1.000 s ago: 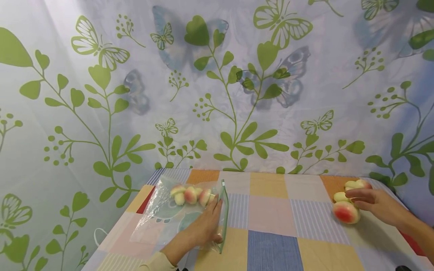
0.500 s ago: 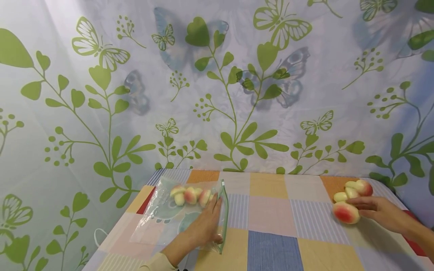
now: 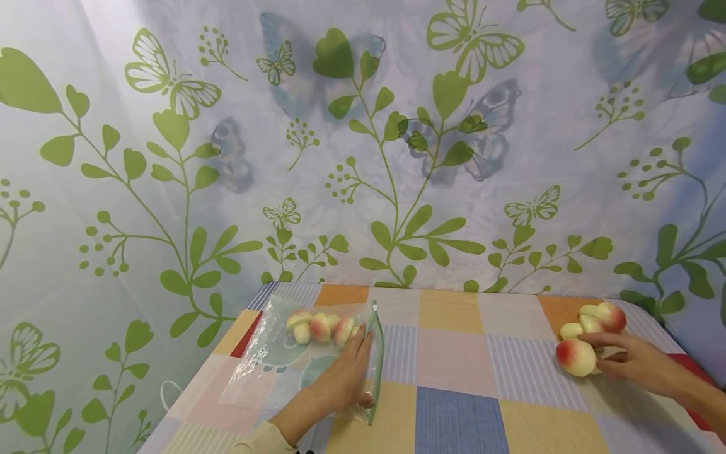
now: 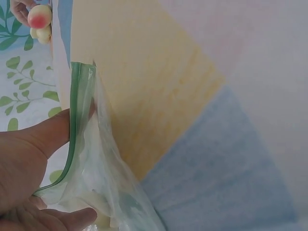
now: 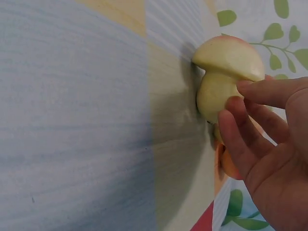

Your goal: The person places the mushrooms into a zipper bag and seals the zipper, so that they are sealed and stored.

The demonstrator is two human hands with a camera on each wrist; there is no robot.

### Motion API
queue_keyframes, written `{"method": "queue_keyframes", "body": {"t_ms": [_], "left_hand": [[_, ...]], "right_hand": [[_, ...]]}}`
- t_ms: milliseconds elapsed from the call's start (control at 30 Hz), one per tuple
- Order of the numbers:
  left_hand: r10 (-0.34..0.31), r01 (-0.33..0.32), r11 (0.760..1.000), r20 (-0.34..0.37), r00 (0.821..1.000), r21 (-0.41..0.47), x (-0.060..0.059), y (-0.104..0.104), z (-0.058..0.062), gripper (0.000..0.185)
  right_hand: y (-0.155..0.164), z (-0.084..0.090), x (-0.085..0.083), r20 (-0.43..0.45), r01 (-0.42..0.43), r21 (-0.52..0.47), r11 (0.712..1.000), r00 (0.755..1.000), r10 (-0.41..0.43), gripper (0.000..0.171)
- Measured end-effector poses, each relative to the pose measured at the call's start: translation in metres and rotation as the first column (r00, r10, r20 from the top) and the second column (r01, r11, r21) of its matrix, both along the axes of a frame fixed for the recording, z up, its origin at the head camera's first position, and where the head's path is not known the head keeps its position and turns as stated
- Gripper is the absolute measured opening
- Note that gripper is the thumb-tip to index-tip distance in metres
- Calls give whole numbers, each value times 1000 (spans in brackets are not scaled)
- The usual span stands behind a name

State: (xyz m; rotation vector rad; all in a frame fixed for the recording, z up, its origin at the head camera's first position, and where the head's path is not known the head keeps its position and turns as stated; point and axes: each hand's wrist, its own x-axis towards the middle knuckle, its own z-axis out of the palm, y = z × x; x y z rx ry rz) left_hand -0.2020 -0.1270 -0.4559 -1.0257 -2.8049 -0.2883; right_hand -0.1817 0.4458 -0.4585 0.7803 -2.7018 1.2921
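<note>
Right hand (image 3: 635,362) pinching smooth mushroom-shaped toy (image 3: 577,357); left hand (image 3: 346,378) gripping crinkly clear zip bag (image 3: 272,359)

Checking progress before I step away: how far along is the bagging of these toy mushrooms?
Done: several mushrooms lie inside the zip bag. In hand: the left hand holds the bag's mouth open, while the right hand grips one mushroom. Left: three more wait on the table.

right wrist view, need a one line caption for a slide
Right hand pinching the pale stem of a red-capped toy mushroom on the pastel patchwork tablecloth.
</note>
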Motion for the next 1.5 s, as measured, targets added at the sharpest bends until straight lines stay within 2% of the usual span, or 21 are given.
{"method": "queue_keyframes", "body": {"t_ms": [100, 233, 433, 633, 767, 867, 933, 1033, 1167, 1267, 1400, 1500], "left_hand": [[-8, 8, 1000, -2, 1000, 8, -1, -1, -1, 125], [-17, 17, 1000, 3, 1000, 12, -1, -2, -1, 123], [-9, 9, 1000, 8, 1000, -6, 0, -2, -2, 119], [16, -16, 1000, 14, 1000, 2, 7, -2, -1, 113], [29, -30, 999, 13, 999, 20, 10, -3, -2, 111], [32, -33, 999, 4, 999, 35, 11, -3, -3, 111], [31, -31, 999, -4, 1000, 41, 11, -3, -3, 111], [33, -32, 999, -16, 999, 36, 12, -2, -3, 112], [38, -37, 999, -20, 999, 27, 11, 0, -3, 115], [36, -35, 999, -24, 999, 21, 11, 1, -3, 116], [22, -22, 1000, -43, 999, 8, 10, 1, -2, 118], [13, -13, 1000, -48, 999, 12, 10, 1, -1, 118]], "right_hand": [[-1, -5, -2, -81, 14, 11, 1000, 997, -13, 64], [-3, -11, -4, -190, 54, 6, 999, 980, -51, 67], [-5, -13, -3, -150, 203, 76, 976, 970, -190, 36], [-8, -16, -2, -164, 287, 119, 950, 950, -267, 36], [-11, -18, -2, -191, 269, 104, 957, 950, -246, 28], [-13, -26, -2, -233, 190, 29, 981, 956, -179, 28], [-14, -28, 0, -250, 166, 0, 986, 955, -161, 32], [-16, -25, 4, -213, 226, 36, 973, 953, -214, 28], [-23, -14, 6, -111, 329, 123, 936, 942, -316, 31], [-29, -9, 6, -96, 329, 130, 936, 943, -318, 37], [-36, -6, 1, -178, 280, 86, 956, 949, -261, 33], [-43, -4, -2, -259, 276, 85, 957, 934, -247, 31]]}}
